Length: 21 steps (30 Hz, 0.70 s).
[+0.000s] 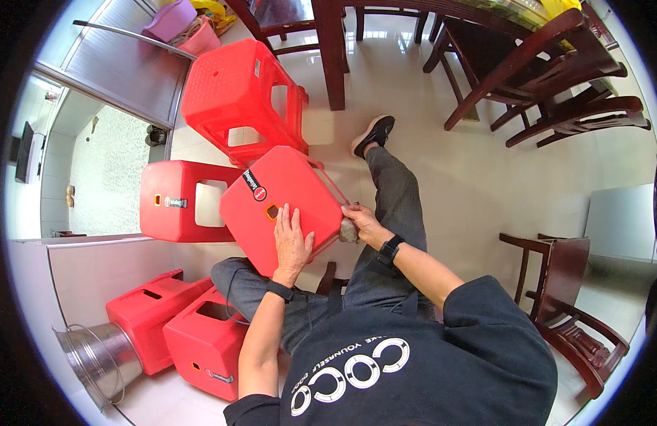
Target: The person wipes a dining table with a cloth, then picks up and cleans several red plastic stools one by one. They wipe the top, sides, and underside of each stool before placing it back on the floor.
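A red plastic stool (pixel 301 186) with a small square hole in its seat is in front of me, close to my knees. My left hand (pixel 292 242) lies flat on the seat beside the hole, fingers spread. At the seat's right edge, my right hand (pixel 364 221) grips a crumpled grey-brown cloth (pixel 348 231); its fingertips are close to the stool's rim. Behind this stool stands another red stool (pixel 227 80), and a third red stool (pixel 163 213) is at its left.
More red stools (pixel 200 341) lie on their sides at lower left, against a metal bucket (pixel 94 362). Dark wooden chairs (pixel 493 64) and a table leg (pixel 331 58) stand at the back. Another wooden chair (pixel 568 277) is at right. Pink basins (pixel 200 34) sit at upper left.
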Each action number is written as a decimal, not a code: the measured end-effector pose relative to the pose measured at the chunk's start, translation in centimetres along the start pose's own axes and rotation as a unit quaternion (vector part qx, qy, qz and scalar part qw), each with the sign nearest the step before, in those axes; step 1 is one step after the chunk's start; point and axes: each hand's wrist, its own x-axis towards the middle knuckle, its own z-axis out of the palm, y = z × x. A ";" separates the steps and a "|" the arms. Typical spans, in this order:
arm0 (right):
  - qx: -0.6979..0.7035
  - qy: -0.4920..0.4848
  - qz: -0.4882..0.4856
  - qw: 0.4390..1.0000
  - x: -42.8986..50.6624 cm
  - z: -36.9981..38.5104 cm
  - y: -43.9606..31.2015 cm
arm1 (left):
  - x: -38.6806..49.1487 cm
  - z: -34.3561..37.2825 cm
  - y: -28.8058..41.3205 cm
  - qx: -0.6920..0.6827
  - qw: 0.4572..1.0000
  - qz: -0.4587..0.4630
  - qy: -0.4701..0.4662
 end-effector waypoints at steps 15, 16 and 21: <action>-0.269 -0.397 -0.174 0.860 -5.6 8.8 -8.2 | 1.4 1.1 -4.1 0.036 0.995 -0.074 0.057; -0.376 -0.381 -0.267 0.801 -5.5 9.4 -7.9 | 1.4 1.4 -4.1 0.048 0.995 -0.074 0.056; -0.675 -0.177 -0.564 0.441 -2.8 9.8 -6.4 | 1.1 2.3 -3.8 0.048 0.993 -0.083 0.071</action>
